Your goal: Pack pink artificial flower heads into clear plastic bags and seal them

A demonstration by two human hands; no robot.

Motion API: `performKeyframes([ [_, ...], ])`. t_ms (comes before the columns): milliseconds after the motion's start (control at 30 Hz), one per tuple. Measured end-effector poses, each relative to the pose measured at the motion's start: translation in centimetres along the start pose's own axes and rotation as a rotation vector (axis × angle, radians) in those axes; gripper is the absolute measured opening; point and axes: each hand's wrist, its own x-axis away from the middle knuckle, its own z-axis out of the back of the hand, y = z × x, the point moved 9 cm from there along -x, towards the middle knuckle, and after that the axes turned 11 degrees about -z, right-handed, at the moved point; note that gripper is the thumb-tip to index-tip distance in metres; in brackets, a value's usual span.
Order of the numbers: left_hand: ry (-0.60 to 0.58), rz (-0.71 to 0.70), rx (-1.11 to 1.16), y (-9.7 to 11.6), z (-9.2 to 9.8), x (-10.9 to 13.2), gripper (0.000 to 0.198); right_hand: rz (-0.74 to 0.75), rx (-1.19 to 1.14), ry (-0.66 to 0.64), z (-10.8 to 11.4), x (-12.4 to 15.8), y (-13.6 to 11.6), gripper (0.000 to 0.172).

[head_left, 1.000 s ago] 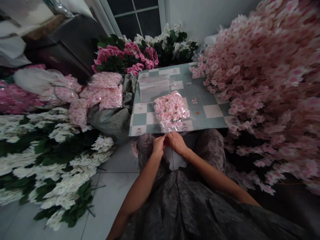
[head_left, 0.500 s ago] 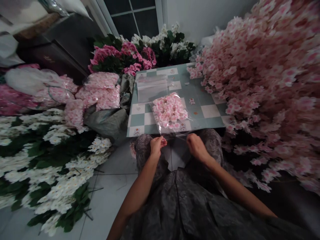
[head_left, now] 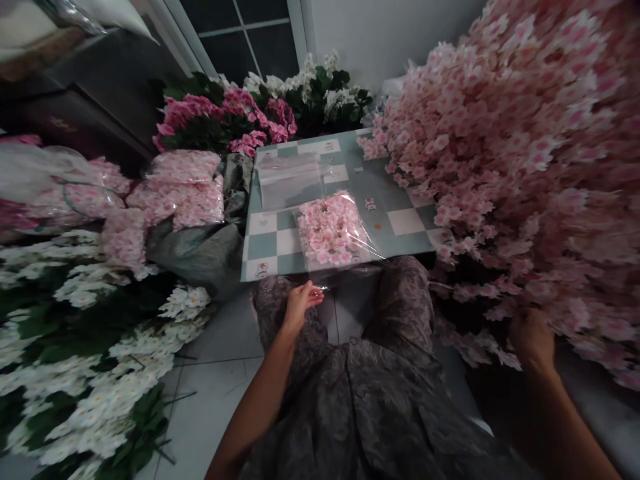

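- A dark cabinet (head_left: 85, 113) is seen at the far left, with white sheeting and plastic piled on top of it.
- Below it, white blossom sprays with green leaves (head_left: 75, 333) are heaped beside the tile floor (head_left: 215, 373).
- Clear bags packed with pink blossoms (head_left: 175, 190) are stacked further right, above a grey sack (head_left: 195, 250) that is pressed against the board's left edge.
- Magenta flowers (head_left: 220, 120) and white flowers among dark leaves are banked behind the board, under a dark window (head_left: 250, 33).
- A teal-and-white checkered board (head_left: 400, 223) is laid across the lap, and a flat clear bag (head_left: 287, 181) is placed near its far left corner.
- A clear plastic bag of pink blossoms (head_left: 330, 228) is lying on the near half of the board, its lower edge at the board's near side.
- The left hand (head_left: 300, 305) is held open over the patterned grey clothing (head_left: 350, 413), with the fingers extended just below the bag's lower corner; contact with the plastic cannot be made out.
- The right hand (head_left: 533, 339) is stretched out to the far right, against the lower edge of a large heap of pink blossoms (head_left: 520, 153). Its fingers are hidden in dim light, so whether it is clenched or grasping blossoms cannot be told.
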Motion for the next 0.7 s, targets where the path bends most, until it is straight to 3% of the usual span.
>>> performKeyframes([
  [67,0.020,-0.099,-0.219,1.5,1.4,-0.2,0.033,-0.012,0.132,-0.102,0.1,0.2,0.5,0.036],
  [133,0.098,-0.349,-0.551,5.1,2.9,-0.2,0.029,-0.038,0.215,-0.138,0.9,0.1,-0.5,0.040],
  [200,0.095,-0.641,-0.909,8.7,2.7,0.1,0.050,0.017,0.183,-0.110,2.0,-0.2,-3.8,0.043],
  [267,-0.026,-0.862,-1.184,10.1,1.2,0.1,0.073,0.216,0.079,-0.056,3.1,-0.2,-9.3,0.054],
  [333,-0.191,-1.009,-1.339,9.8,-0.3,-0.3,0.083,0.513,-0.019,0.010,3.7,0.5,-16.0,0.067],
  [400,-0.323,-1.132,-1.383,8.6,-1.7,-0.9,0.085,0.834,-0.125,0.061,3.7,2.0,-22.5,0.066],
  [500,-0.421,-1.305,-1.316,7.2,-3.3,-1.9,0.079,1.225,-0.141,-0.004,0.9,4.7,-30.5,0.069],
  [600,-0.448,-1.431,-1.232,6.5,-4.3,-2.3,0.065,1.503,-0.091,-0.143,-2.9,7.5,-35.5,0.075],
  [700,-0.487,-1.500,-1.205,6.3,-5.0,-2.2,0.049,1.671,-0.097,-0.245,-5.2,9.9,-38.0,0.072],
])
